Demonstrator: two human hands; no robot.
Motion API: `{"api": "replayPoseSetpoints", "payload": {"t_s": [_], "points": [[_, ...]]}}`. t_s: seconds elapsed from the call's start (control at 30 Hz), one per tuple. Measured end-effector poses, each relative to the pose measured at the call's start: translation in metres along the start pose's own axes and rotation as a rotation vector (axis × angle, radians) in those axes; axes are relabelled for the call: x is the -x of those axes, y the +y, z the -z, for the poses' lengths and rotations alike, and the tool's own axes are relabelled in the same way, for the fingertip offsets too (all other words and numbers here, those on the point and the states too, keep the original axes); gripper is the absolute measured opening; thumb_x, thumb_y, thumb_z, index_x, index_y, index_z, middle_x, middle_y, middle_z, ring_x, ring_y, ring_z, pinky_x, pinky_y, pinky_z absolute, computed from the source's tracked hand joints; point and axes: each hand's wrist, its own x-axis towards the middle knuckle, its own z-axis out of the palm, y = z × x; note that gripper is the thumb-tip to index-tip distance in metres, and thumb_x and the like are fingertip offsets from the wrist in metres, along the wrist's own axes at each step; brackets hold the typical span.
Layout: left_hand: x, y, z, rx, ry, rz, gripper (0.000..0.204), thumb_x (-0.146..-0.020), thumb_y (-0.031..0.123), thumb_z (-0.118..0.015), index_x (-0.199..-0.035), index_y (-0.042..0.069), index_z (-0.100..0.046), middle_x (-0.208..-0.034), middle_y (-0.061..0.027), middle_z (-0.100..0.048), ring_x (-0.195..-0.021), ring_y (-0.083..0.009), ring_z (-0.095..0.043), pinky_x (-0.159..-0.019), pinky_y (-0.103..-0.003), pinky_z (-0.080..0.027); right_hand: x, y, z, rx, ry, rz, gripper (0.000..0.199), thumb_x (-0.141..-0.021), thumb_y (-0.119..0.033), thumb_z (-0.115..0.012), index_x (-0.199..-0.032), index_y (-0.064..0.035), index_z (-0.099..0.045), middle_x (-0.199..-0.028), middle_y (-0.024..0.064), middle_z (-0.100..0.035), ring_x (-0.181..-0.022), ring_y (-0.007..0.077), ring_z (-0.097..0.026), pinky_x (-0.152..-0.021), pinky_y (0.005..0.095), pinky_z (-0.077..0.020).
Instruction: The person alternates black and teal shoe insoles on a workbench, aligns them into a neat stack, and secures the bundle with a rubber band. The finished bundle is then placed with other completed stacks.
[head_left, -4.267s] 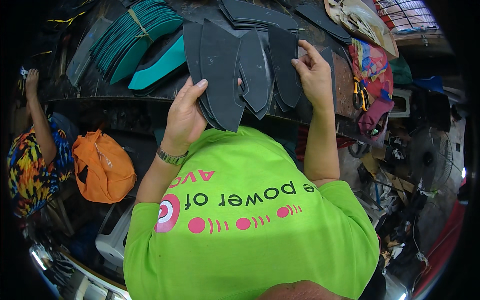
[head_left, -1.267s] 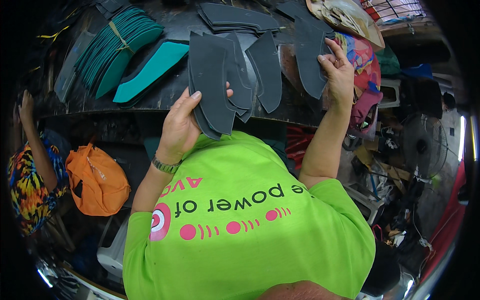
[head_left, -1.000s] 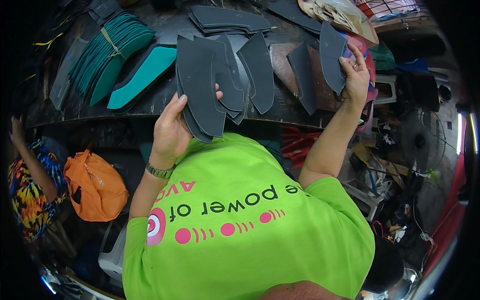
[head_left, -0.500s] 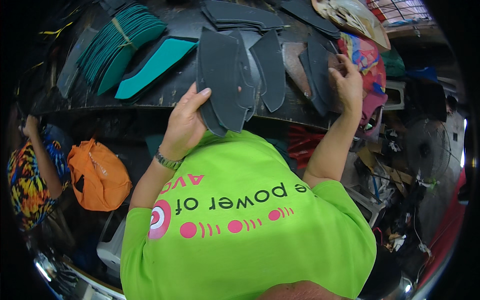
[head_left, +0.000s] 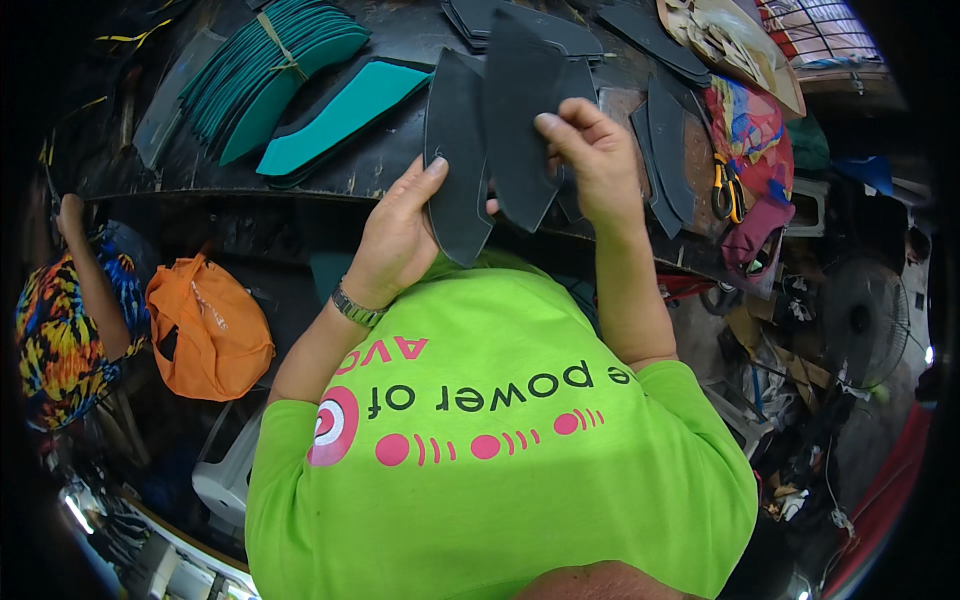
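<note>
Black cut panel (head_left: pixel 456 150) gripped by left hand (head_left: pixel 398 222)'s fingers (head_left: pixel 432 170), over desk (head_left: pixel 350 165) edge; count beneath unclear. Right hand (head_left: pixel 600 165)'s fingers pinch a second panel (head_left: pixel 520 120), motion-blurred, overlapping the first, partly hiding pieces behind (head_left: pixel 578 82). Versus half a second ago: right hand moved inward, off dark pieces at right (head_left: pixel 668 150).

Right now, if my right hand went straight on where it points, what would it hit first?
Beyond the dark piece your right hand pinches, probably the partly hidden piece just past it, then the dark stack. It might pass above both; height is unclear.
</note>
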Motion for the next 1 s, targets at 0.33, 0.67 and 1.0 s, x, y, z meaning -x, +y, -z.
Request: {"api": "replayPoseSetpoints", "payload": {"t_s": [0.33,0.67,1.0], "points": [[-0.001,0.002,0.006,0.003,-0.049,-0.010,0.049,-0.111,0.026,-0.034,-0.145,-0.008,-0.042,-0.144,-0.0247,-0.052,-0.131,-0.0322,-0.056,-0.106,-0.040,-0.051,-0.006,-0.007,0.038,-0.071,0.054,0.003,0.011,-0.092,-0.010,-0.073,-0.097,-0.0056,-0.064,-0.076,-0.0007,-0.064,-0.062,0.0077,-0.061,-0.057,0.0225,-0.0480],[0.002,0.010,0.015,-0.020,0.063,-0.125,0.035,-0.107,0.017,-0.048,-0.136,-0.002,-0.053,-0.128,-0.0139,-0.066,-0.113,-0.0195,-0.067,-0.099,-0.033,-0.054,-0.010,-0.018,0.080,0.431,0.058,-0.072,0.009,-0.093,-0.011,-0.071,-0.098,-0.0064,-0.065,-0.071,-0.0077,-0.053,-0.057,0.0022,-0.048,-0.052,0.0204,-0.0370],[-0.006,0.005,0.009,-0.179,0.004,-0.031,0.033,-0.104,0.007,-0.052,-0.136,-0.001,-0.053,-0.127,-0.0120,-0.066,-0.111,-0.0161,-0.067,-0.098,-0.031,-0.054,0.001,-0.022,0.037,0.648,0.164,0.158,0.027,-0.091,-0.018,-0.074,-0.111,-0.0011,-0.070,-0.071,0.0003,-0.061,-0.063,0.0082,-0.055,-0.058,0.0251,-0.0454]]}}
